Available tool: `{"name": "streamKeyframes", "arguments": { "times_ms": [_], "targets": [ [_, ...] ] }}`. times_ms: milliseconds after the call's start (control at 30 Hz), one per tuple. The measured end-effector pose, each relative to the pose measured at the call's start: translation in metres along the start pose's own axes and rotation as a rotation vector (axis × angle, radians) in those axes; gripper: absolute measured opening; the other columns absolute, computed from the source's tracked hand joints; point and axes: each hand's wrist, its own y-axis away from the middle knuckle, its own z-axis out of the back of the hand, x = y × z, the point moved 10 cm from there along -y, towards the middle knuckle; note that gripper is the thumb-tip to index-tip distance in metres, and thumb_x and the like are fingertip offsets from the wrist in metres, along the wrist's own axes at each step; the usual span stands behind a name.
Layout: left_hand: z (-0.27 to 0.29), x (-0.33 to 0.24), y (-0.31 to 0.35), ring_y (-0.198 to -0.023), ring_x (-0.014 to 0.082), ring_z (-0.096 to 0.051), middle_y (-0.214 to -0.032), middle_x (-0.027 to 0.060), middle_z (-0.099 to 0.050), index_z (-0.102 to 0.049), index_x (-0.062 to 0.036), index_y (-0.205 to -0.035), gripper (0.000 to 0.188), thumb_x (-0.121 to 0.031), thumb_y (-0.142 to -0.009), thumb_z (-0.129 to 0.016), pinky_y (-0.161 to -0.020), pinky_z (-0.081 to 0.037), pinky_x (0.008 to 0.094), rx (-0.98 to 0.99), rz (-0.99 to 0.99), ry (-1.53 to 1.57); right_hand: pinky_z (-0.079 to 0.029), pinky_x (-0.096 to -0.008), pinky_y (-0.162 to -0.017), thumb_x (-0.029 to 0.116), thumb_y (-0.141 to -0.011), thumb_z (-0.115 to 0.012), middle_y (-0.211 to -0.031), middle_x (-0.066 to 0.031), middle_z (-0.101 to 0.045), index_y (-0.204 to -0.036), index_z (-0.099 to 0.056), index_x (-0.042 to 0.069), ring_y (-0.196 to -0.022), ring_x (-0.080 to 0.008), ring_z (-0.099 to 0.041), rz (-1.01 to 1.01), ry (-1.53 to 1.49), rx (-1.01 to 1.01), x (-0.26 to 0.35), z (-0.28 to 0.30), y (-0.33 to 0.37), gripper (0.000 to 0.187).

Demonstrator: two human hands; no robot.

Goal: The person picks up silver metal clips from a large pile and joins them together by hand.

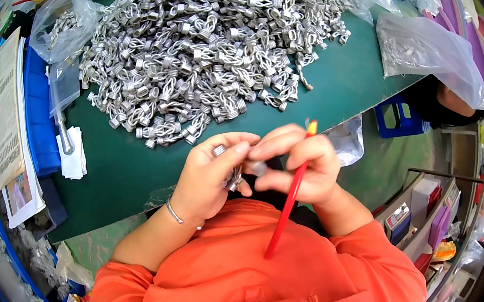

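Note:
My left hand (209, 170) is closed around several small silver metal pieces (233, 177), looped with ridged collars, in front of my chest. Between the fingers of my right hand (306, 164) runs a slim red stick (288, 208) with a yellow end, slanting down toward my shirt. That hand's thumb and fingertips also meet at a blurred silvery piece (258, 168) close to the left fingers; whether they grip it, I cannot tell. Beyond both hands, a large heap of similar silver metal pieces (200, 53) covers much of the green table (102, 195).
Clear plastic bags lie at the back left and on the right, one bag (423, 50) near the table's right edge. On the left stand a blue bin (39, 115), printed sheets (5, 113) and a metal-shafted tool (65, 136) on white paper. A blue crate (398, 117) stands beyond the right edge.

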Motion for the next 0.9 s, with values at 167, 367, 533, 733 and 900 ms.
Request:
{"name": "streamKeyframes", "arguments": {
  "times_ms": [167, 367, 533, 733, 900],
  "targets": [
    [-0.004, 0.004, 0.004, -0.065, 0.0125, -0.059, -0.083, 0.0082, -0.059, -0.054, -0.0012, -0.098, 0.015, -0.007, -0.084, -0.057, -0.044, -0.046, 0.0208, 0.101, 0.086, 0.141, -0.048, -0.0345, -0.065, 0.003, -0.062, -0.077, -0.088, -0.0167, -0.062, -0.075, -0.041, 0.005, -0.077, -0.0276, -0.06, -0.074, 0.559, -0.083, -0.016, 0.038, -0.002, 0.038],
    [-0.007, -0.002, 0.003, -0.06, 0.0089, -0.052, -0.076, 0.0059, -0.055, -0.052, -0.0002, -0.092, 0.012, -0.001, -0.082, -0.059, -0.042, -0.038, 0.0196, 0.03, 0.026, 0.041, -0.041, -0.0366, -0.063, 0.005, -0.059, -0.076, -0.083, -0.0101, -0.06, -0.075, -0.045, 0.005, -0.07, -0.0297, -0.051, -0.075, 0.853, 0.002, -0.034, 0.05, -0.018, 0.035],
    [-0.002, -0.006, 0.003, -0.059, 0.0076, -0.052, -0.076, 0.0051, -0.055, -0.052, -0.0005, -0.092, 0.013, 0.0, -0.081, -0.059, -0.042, -0.039, 0.0189, 0.005, -0.027, -0.009, -0.042, -0.0315, -0.056, -0.003, -0.066, -0.071, -0.072, -0.0084, -0.058, -0.073, -0.047, 0.005, -0.063, -0.0242, -0.053, 0.011, 0.788, -0.103, -0.024, 0.049, -0.019, 0.026],
    [-0.009, -0.027, 0.004, -0.062, 0.0028, -0.049, -0.084, 0.0023, -0.058, -0.05, -0.0009, -0.11, 0.034, 0.0, -0.079, -0.063, -0.054, -0.041, 0.0164, -0.045, -0.231, -0.293, -0.051, -0.0248, -0.057, -0.008, -0.082, -0.053, -0.087, -0.0154, -0.056, -0.086, -0.037, 0.006, -0.062, -0.0154, -0.06, -0.498, -0.351, -0.383, -0.053, 0.038, 0.008, 0.021],
    [-0.01, -0.043, 0.015, -0.07, 0.0055, -0.054, -0.083, 0.0024, -0.059, -0.058, -0.0007, -0.094, 0.019, -0.001, -0.077, -0.066, -0.062, -0.044, 0.0186, -0.062, -0.422, -0.493, -0.054, -0.0296, -0.062, -0.008, -0.083, -0.052, -0.091, -0.0187, -0.056, -0.085, -0.037, 0.008, -0.068, -0.0199, -0.062, -0.538, -0.591, -0.256, -0.064, 0.019, 0.021, 0.021]
  ]
}}
